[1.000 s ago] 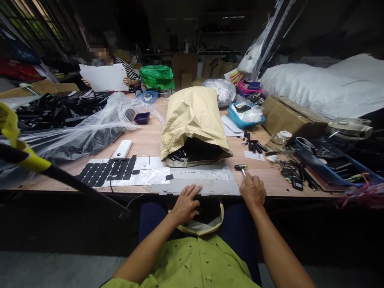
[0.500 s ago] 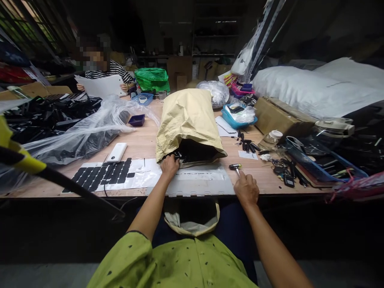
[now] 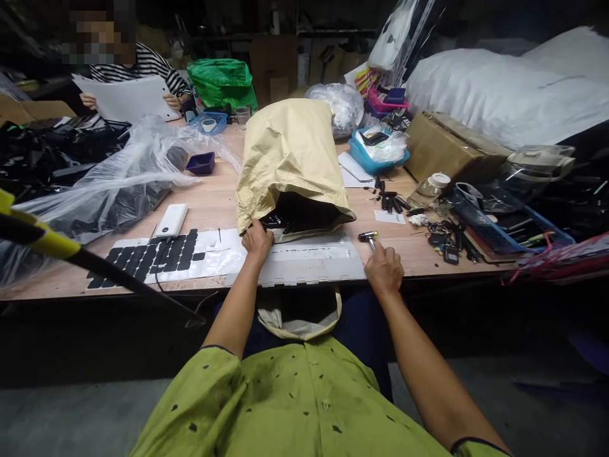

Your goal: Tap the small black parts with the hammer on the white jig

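Note:
A big cream-yellow bag [image 3: 290, 139] lies on the table with its mouth facing me, and dark items show inside. My left hand [image 3: 257, 241] is closed at the left corner of that mouth, its fingers on the bag's edge; the fingertips are partly hidden. My right hand [image 3: 384, 270] rests at the table's front edge, wrapped around the handle of a small hammer [image 3: 368, 236] with a black and yellow head. Under the bag's mouth lies a grey-white board [image 3: 311, 263]. A second open bag [image 3: 299, 330] hangs below the table edge at my lap.
On the left are a sheet with black pads [image 3: 147, 259], a white power bank [image 3: 174, 219] and plastic-covered black parts [image 3: 95, 190]. A jar [image 3: 431, 189], blue basket [image 3: 514, 222] and carton [image 3: 451, 146] stand right. Across the table, a person [image 3: 143, 70] holds white sheets.
The view has tilted down and turned slightly right. My left hand sits more at the corner of the bag's mouth. My right hand still holds the hammer in about the same place.

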A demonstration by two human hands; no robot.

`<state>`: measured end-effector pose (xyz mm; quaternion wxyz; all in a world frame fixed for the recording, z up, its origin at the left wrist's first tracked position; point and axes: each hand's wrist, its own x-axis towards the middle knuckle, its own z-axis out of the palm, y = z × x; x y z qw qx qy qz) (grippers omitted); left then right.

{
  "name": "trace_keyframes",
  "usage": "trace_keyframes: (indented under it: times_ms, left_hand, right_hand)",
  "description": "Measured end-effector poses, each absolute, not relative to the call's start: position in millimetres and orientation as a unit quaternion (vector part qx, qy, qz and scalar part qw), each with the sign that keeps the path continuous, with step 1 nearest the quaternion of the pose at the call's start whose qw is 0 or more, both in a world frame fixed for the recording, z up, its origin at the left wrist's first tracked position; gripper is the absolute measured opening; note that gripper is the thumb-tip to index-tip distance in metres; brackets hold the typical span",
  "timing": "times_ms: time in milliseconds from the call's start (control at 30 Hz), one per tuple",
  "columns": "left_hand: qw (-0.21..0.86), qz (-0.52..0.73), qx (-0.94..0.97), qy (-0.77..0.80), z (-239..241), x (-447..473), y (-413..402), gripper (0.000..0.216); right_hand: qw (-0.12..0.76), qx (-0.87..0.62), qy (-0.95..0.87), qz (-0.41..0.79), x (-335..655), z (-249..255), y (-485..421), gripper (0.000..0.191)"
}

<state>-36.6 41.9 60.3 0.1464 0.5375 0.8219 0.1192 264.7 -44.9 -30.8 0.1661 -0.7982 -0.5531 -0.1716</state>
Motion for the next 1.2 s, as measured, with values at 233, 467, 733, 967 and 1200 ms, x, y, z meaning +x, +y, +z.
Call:
trace_keyframes:
  times_ms: [233, 467, 733, 967, 1200]
  left_hand:
    - [0.19, 0.224, 0.593, 0.75, 39.1, -54.9, 4.6, 0.021]
    - [0.288, 0.313, 0.717, 0.552, 7.6, -7.5, -8.2, 0.019]
    - [0.252, 0.29, 0.776, 0.501, -12.9, 25.6, 11.3, 0.019]
    - [0.252, 0.288, 0.769, 0.513, -16.2, 24.9, 12.6, 0.015]
    - [0.27, 0.296, 0.76, 0.511, -16.0, 27.1, 11.6, 0.014]
  right_hand:
    - [0.168, -0.795, -0.552, -0.188, 263.3, -32.2, -44.9, 0.037]
    - [0.169, -0.794, -0.558, -0.17, 263.4, -32.1, -44.9, 0.037]
    - [0.176, -0.797, -0.554, -0.165, 256.7, -31.8, -44.6, 0.038]
    - [0.257, -0.794, -0.546, -0.075, 262.2, -28.2, -45.0, 0.038]
    - [0.44, -0.677, -0.584, 0.077, 229.5, -22.8, -67.7, 0.04]
